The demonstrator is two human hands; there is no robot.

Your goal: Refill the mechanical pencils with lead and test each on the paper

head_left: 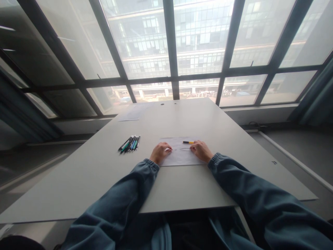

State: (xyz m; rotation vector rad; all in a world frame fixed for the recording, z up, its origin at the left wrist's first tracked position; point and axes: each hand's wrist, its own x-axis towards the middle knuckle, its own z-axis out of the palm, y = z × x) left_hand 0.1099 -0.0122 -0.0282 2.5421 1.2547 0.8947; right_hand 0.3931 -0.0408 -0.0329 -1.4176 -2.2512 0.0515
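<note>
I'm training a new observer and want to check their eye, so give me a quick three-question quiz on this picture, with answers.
1. True or false: the bunch of pens lies to the left of the paper sheet under the hands.
2. Which lies nearest the right hand?
A) the bunch of pens
B) the yellow-and-black pen-like object
C) the paper at the table's far end
3. Fill in: the right hand's fingers pinch a ____.

Key: 1. True. 2. B. 3. Thin dark rod; its exact kind is too small to tell.
</note>
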